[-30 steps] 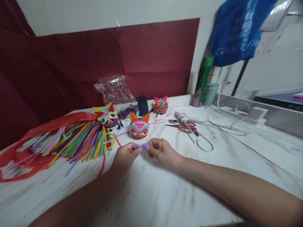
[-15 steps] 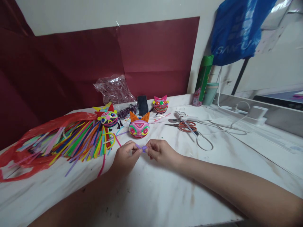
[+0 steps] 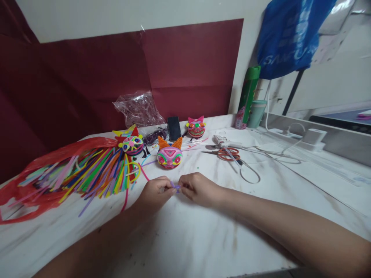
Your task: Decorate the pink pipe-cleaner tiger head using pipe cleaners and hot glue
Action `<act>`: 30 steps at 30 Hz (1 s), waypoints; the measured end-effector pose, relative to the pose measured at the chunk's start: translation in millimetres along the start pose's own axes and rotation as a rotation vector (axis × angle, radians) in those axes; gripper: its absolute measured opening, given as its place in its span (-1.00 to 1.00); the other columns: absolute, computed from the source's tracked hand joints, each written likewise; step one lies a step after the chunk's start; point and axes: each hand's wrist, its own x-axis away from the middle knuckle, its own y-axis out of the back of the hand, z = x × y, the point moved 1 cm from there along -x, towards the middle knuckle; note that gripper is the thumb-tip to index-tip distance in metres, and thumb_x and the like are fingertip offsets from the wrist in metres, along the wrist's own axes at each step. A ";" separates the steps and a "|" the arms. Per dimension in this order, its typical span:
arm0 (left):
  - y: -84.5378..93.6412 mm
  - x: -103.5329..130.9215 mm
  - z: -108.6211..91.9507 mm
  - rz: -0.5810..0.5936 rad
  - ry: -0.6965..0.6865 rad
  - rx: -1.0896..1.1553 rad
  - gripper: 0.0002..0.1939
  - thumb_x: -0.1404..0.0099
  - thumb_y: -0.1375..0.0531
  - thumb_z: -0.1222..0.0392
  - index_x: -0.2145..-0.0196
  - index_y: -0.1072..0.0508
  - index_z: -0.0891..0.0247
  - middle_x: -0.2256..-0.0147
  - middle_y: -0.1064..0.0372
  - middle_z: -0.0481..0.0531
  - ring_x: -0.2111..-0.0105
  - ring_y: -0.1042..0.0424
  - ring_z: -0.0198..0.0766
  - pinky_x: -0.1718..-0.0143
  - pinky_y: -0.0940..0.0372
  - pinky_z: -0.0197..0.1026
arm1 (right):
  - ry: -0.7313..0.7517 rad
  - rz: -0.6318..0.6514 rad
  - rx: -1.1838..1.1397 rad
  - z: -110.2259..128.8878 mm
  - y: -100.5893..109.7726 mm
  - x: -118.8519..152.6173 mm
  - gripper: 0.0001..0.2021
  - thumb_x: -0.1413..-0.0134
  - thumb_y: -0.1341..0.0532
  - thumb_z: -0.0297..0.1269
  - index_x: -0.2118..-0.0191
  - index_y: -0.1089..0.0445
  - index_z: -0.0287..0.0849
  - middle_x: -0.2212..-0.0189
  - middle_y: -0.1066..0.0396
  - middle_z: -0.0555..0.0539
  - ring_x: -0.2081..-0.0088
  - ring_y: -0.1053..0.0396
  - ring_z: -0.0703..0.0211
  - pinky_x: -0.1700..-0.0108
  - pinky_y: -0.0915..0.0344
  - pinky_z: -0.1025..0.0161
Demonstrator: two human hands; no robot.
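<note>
Between my fingertips is a short purple pipe cleaner (image 3: 176, 187), bent into a small coil and partly hidden by the fingers. My left hand (image 3: 156, 191) pinches one side of it, and my right hand (image 3: 198, 188) pinches the other. Just beyond my hands sits a pink animal head (image 3: 169, 156) with orange ears, made of coloured pipe cleaners. A second head (image 3: 132, 145) with red ears rests to the left, by a fan of many-coloured pipe cleaners (image 3: 98, 172). Farther back stands a third head (image 3: 196, 127) with pink ears.
Orange-handled scissors (image 3: 228, 153) and a white glue gun (image 3: 222, 141) with its cord lie to the right. A red plastic bag (image 3: 72, 146) spreads under the pipe cleaners. A phone (image 3: 174, 129) leans at the back; a green spray can (image 3: 249, 96) and a cup (image 3: 257, 114) stand right of it.
My hands have lowered slightly, and the fingers have shifted on the purple pipe cleaner, one end of which now points upward. Both hands still pinch it.
</note>
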 end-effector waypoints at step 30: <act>-2.2 -1.8 13.4 -0.025 0.115 0.176 -0.82 -0.03 -0.19 0.14 0.61 -0.39 0.30 0.54 -0.27 -0.07 0.49 -0.24 -0.34 0.46 -0.14 -0.31 | -0.022 0.003 -0.140 -4.0 -3.0 -2.3 -0.85 0.02 -0.11 -0.50 0.55 -0.28 -0.26 0.68 -0.10 0.13 0.62 -0.01 0.43 0.58 0.05 0.45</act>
